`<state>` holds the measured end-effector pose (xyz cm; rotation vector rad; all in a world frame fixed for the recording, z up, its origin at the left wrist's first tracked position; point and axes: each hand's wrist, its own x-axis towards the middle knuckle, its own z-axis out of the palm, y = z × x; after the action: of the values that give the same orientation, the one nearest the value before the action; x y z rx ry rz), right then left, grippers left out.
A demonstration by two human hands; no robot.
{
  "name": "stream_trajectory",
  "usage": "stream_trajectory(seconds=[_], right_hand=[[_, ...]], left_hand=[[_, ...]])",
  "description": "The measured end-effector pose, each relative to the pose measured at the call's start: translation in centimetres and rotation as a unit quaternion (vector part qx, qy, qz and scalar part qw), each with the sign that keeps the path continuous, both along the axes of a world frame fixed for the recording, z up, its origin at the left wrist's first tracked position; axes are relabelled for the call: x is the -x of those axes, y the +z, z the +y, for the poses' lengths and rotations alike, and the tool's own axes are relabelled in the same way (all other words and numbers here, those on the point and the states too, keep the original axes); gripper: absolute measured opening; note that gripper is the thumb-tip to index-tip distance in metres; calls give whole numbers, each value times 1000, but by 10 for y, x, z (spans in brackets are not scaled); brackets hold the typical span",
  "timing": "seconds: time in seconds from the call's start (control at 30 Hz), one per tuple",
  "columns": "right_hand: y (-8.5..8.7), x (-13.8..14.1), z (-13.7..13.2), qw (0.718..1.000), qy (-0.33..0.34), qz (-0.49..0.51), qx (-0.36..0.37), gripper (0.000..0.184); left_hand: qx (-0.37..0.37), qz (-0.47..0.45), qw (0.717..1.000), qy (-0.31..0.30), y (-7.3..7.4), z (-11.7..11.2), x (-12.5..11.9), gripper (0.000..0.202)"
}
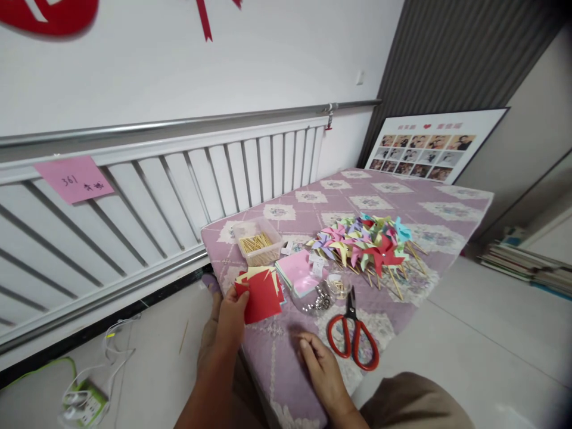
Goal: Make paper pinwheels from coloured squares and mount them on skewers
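Observation:
My left hand pinches the corner of a red paper square, its thumb on top. Beneath that square lie cream and other coloured sheets. Low over the tablecloth, my right hand is closed, thumb against fingers; whatever may be in its blurred fingertips I cannot make out. Red-handled scissors lie to its right. Beyond it stand a clear tub of small metal pieces and a little cup of short wooden bits. Pink paper squares sit beside the red one.
A clear plastic box of wooden sticks stands at the table's wall side. Many paper pinwheels are heaped farther right. A white radiator runs along the wall. On the floor at left lie a power strip and cables.

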<state>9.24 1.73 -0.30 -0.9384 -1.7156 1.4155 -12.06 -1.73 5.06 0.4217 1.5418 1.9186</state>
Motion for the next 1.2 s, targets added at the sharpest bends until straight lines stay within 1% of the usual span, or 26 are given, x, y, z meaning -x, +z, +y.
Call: stream_trajectory(seconds=[0.07,0.1,0.17,0.2,0.27,0.33,0.43,0.47,0.53,0.6,0.63,0.7,0.77,0.83,0.93,1.0,1.07,1.2], right_hand=[[0,-3,4,994,-13,63,87,43],[-1,-5,6,985,-19,107,133,47],[-4,-7,11,958,-17,194,210,53],[-5,-8,13,946,-10,222,236,54],[-8,-9,16,935,2,241,260,55],[-9,-9,16,936,9,231,265,49],[-10,-7,14,937,22,212,276,35],[-10,-7,13,937,24,208,280,31],[-11,-6,12,935,17,210,285,27],[-11,-6,12,931,3,223,290,27],[-11,-6,12,928,-4,230,292,27],[-10,-6,13,924,-17,244,294,28],[-9,-6,14,921,-26,255,294,30],[-8,-6,14,919,-33,262,293,32],[-6,-5,14,919,-34,266,290,33],[-7,-4,13,921,-33,263,285,32],[-9,-3,13,925,-34,258,276,31],[-19,-3,13,937,-34,239,254,30]], left_hand=[[8,-8,999,-53,-2,-3,-20,34],[22,-1,997,-81,-4,-4,-29,31],[67,52,989,-120,-8,-8,-44,24],[89,89,983,-136,-10,-9,-49,21],[129,163,964,-163,-16,-11,-58,17],[159,211,945,-192,-20,-12,-63,17],[180,219,930,-232,-24,-12,-67,16],[174,205,933,-240,-25,-11,-68,15],[137,139,950,-244,-27,-10,-69,18],[82,23,971,-223,-29,-12,-71,28],[54,-44,976,-208,-30,-13,-73,34],[9,-163,968,-192,-34,-20,-78,44],[-23,-239,949,-205,-40,-30,-88,47],[-27,-273,938,-213,-46,-38,-100,46],[-11,-285,934,-216,-52,-41,-118,44],[-8,-279,940,-199,-50,-36,-125,44],[-14,-269,945,-185,-46,-27,-128,43],[-34,-269,943,-193,-42,-14,-123,43]])
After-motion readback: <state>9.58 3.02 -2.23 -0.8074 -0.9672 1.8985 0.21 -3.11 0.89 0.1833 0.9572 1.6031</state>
